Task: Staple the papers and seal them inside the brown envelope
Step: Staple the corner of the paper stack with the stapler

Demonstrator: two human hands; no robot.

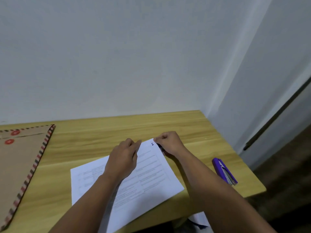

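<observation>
A stack of white printed papers lies slanted on the wooden table, with a "1" written at its far corner. My left hand lies over the papers, its fingers curled and pinching their far edge. My right hand is closed in a fist on the far right corner; a small dark shape shows under it, and I cannot tell what it is. The purple stapler lies on the table right of my right forearm, untouched. The brown envelope, with a striped border and two red buttons, lies flat at the left.
A pale wall stands right behind the table. The table's right edge runs just past the stapler, with dark floor below. A dark rod leans along the right wall. Something white shows below the table's near edge.
</observation>
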